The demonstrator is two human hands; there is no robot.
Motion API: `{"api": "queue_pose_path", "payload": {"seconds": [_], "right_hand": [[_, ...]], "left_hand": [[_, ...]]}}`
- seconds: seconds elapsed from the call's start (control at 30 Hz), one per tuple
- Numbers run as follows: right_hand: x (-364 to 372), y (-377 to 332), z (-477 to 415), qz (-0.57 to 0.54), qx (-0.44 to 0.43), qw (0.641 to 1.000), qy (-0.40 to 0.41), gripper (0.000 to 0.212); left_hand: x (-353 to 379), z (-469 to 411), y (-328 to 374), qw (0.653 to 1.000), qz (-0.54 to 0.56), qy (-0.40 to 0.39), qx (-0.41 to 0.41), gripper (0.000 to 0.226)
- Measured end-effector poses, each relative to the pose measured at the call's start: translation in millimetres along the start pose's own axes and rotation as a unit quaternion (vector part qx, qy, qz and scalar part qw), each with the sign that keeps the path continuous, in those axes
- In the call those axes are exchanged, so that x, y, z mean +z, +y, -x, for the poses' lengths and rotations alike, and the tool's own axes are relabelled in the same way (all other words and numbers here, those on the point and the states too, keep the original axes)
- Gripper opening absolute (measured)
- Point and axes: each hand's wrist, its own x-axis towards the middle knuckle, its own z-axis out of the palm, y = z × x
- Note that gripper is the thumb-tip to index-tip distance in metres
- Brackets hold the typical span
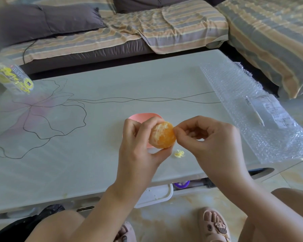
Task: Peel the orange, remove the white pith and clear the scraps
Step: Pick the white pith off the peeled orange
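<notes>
Pink bowl [138, 117] mostly hidden behind the orange [163, 135].

Your worktop [112, 81] is a pale grey-green slab across the middle of the frame, printed with a thin-lined flower [42, 116] at left and wavy lines trailing right. At upper left a clear plastic bottle [12, 75] with a yellow label sits near its edge. A pink bowl [142, 117] rests near centre, mostly hidden behind your left hand [138, 142]. Just lower right of it, a small yellowish scrap of pith [179, 153] lies on bare surface. A bubble wrap sheet [243, 102] covers the right end, carrying a printed paper slip [273, 112] and a thin pale stick [255, 116].
</notes>
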Motion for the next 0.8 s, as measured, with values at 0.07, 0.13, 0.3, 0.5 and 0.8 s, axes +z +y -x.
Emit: {"api": "queue_pose_path", "payload": {"seconds": [0.07, 0.13, 0.3, 0.5, 0.8], "right_hand": [[-1, 1, -1, 0.001, 0.0, 1.0, 0.002, 0.014], [-1, 3, -2, 0.003, -0.003, 1.0, 0.004, 0.014], [-3, 4, -3, 0.01, -0.043, 0.999, 0.008, 0.009], [-3, 8, -1, 0.048, -0.174, 0.984, -0.014, 0.005], [4, 14, 3, 0.127, -0.206, 0.97, 0.021, 0.008]], "left_hand": [[0, 0, 2, 1.0, 0.007, 0.003, -0.001, 0.053], [0, 0, 2, 1.0, 0.009, 0.012, -0.001, 0.054], [-1, 0, -1, 1.0, 0.014, 0.02, -0.01, 0.058], [-4, -2, -5, 1.0, 0.011, 0.016, -0.019, 0.056], [-3, -1, -9, 0.998, -0.052, 0.013, 0.029, 0.058]]}}
